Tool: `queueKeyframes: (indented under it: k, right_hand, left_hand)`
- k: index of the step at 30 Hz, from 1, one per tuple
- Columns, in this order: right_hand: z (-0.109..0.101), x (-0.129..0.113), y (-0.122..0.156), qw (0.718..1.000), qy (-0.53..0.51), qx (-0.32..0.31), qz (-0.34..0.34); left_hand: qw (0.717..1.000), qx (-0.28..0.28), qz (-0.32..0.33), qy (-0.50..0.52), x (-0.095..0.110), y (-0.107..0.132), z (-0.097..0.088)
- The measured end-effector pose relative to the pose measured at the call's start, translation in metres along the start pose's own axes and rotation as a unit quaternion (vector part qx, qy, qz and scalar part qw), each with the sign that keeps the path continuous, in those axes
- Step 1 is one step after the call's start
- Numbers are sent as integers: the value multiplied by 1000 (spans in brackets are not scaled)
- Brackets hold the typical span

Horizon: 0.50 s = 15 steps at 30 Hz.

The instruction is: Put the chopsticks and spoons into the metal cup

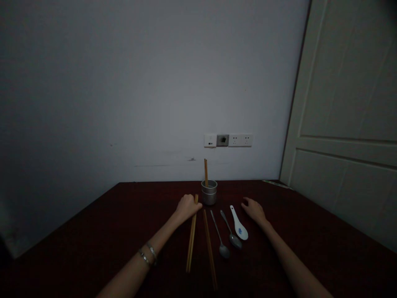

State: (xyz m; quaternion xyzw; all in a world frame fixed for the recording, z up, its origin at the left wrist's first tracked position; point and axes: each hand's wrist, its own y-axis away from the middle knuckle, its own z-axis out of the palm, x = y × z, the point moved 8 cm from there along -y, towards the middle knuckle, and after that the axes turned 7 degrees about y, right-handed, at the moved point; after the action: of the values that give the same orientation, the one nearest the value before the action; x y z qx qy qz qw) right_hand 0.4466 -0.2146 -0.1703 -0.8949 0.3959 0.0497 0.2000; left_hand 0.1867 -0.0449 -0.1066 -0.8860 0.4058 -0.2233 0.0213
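Note:
My left hand (187,205) is closed around the upper part of a pair of light chopsticks (191,244), whose lower ends point toward me. Just right of them lies a darker pair of chopsticks (210,250) on the table. A metal holder cup (209,195) stands beyond, with more chopsticks (206,171) upright in it. Two metal spoons, one long-handled spoon (223,251) and another metal spoon (235,241), lie side by side. Next to them is a white soup spoon (240,229) with a blue mark. My right hand (253,209) rests on the table right of it, fingers loosely apart, holding nothing.
The dark red table (149,231) meets a pale wall (155,82) behind the cup. Wall sockets (240,140) and a switch plate (222,140) sit above the table's back edge. A light panelled door (344,124) stands at the right.

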Motion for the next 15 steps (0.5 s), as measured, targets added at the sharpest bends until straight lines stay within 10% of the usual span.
queueKeyframes:
  k: [7,15]
  right_hand:
    - [-81,-68,2,936,-342,52,-69]
    - [-81,-167,67,701,-644,-300,-65]
  left_hand:
    - [995,79,48,27,37,-6,-61]
    - [985,152,54,57,61,-1,-89]
